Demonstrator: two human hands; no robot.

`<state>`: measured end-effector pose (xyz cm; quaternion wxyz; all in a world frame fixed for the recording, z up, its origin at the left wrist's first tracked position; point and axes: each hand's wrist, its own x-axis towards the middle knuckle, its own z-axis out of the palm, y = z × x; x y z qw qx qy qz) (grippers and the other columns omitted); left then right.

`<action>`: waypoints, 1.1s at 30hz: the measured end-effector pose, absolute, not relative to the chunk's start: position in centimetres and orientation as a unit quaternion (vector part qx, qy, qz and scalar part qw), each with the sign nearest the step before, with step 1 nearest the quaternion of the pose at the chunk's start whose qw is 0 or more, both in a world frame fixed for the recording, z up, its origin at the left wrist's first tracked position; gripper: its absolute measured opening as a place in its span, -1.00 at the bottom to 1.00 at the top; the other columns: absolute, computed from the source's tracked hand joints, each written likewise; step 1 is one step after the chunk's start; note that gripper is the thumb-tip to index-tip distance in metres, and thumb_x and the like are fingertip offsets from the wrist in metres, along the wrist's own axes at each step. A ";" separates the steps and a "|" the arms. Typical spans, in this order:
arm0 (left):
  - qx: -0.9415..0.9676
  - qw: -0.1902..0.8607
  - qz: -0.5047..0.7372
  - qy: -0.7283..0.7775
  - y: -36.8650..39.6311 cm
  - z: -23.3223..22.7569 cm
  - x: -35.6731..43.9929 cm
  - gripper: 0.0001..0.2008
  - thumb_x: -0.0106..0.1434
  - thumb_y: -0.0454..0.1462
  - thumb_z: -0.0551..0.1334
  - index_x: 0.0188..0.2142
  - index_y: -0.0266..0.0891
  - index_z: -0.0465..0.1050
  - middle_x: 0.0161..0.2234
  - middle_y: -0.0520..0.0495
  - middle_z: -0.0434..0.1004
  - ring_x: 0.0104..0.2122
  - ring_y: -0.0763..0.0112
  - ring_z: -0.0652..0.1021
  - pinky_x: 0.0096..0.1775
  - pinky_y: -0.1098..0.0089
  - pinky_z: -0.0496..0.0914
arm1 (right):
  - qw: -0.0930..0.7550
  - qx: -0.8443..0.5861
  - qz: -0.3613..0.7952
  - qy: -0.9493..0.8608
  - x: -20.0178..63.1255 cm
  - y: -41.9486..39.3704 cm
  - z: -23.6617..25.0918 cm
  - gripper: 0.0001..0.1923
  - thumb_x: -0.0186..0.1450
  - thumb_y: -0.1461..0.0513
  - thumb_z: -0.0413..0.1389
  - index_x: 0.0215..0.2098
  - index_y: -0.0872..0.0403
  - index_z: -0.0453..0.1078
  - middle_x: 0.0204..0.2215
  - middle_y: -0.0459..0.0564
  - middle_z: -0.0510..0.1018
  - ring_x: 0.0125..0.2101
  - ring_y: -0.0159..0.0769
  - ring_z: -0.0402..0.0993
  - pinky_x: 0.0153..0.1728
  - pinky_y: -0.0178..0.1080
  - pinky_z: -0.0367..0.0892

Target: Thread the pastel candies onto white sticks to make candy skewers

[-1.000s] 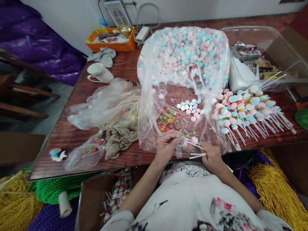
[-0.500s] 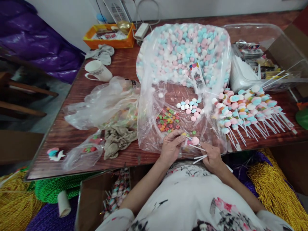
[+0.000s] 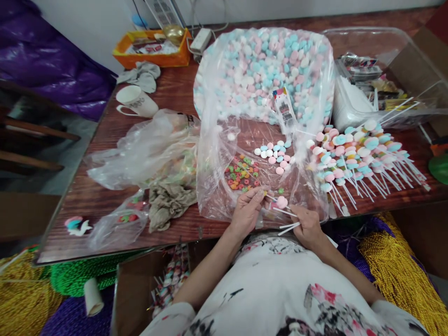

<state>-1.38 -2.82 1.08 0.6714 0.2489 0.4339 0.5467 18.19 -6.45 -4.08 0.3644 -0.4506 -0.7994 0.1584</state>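
Observation:
My right hand [image 3: 305,225] grips a few white sticks [image 3: 287,227] at the table's near edge; one stick carries a pink round candy [image 3: 282,202]. My left hand [image 3: 247,208] pinches a small yellow piece at that stick's tip, just left of the pink candy. Both hands rest on a clear plastic sheet [image 3: 217,186]. On the sheet lie small coloured ring candies [image 3: 241,173] and a few pastel round candies [image 3: 273,154]. A big clear bag of pastel candies [image 3: 262,70] lies behind them.
A pile of finished candy sticks [image 3: 360,156] lies at the right. A crumpled plastic bag [image 3: 150,149], a grey cloth [image 3: 168,203], a white mug [image 3: 135,100] and an orange tray [image 3: 150,46] sit at the left. A clear bin [image 3: 385,74] stands back right. Coloured cord spools [image 3: 395,261] lie below.
My hands have stayed together at the stick, shifting slightly up in the picture as the camera tilted; the pink candy remains on the stick.

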 end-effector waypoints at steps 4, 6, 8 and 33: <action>0.229 0.683 0.564 0.404 -3.4 0.9 -0.3 -0.72 0.15 -0.09 0.35 -0.24 -0.23 0.56 -0.25 -0.13 0.64 -0.26 0.30 0.60 -0.25 0.33 0.47 | 0.379 -0.443 0.178 -0.793 18.3 -6.4 -4.3 -0.59 0.24 0.39 -0.03 0.03 0.12 0.39 -0.24 0.12 0.64 -0.22 -0.15 0.62 -0.21 -0.13 0.55; 0.220 0.688 0.570 0.393 -3.6 0.9 0.3 -0.71 0.16 -0.06 0.34 -0.24 -0.22 0.55 -0.20 -0.14 0.64 -0.20 0.26 0.61 -0.19 0.27 0.48 | 0.389 -0.441 0.184 -0.788 18.3 -6.4 -4.5 -0.59 0.25 0.39 -0.02 0.04 0.11 0.39 -0.23 0.12 0.65 -0.22 -0.16 0.62 -0.20 -0.14 0.55; 0.213 0.689 0.576 0.385 -3.7 1.0 0.8 -0.70 0.16 -0.05 0.34 -0.24 -0.20 0.53 -0.18 -0.13 0.64 -0.15 0.24 0.60 -0.14 0.24 0.48 | 0.400 -0.442 0.182 -0.782 18.3 -6.3 -4.6 -0.60 0.26 0.38 -0.02 0.04 0.11 0.40 -0.23 0.12 0.65 -0.22 -0.17 0.63 -0.20 -0.14 0.56; 0.265 0.681 0.565 0.385 -4.3 0.4 3.1 -0.67 0.13 0.02 0.35 -0.32 -0.17 0.54 -0.11 -0.12 0.62 -0.04 0.20 0.56 -0.09 0.24 0.46 | 0.385 -0.433 0.161 -0.799 18.2 -6.4 -4.5 -0.64 0.30 0.37 -0.04 0.03 0.12 0.38 -0.28 0.09 0.65 -0.30 -0.19 0.63 -0.31 -0.19 0.54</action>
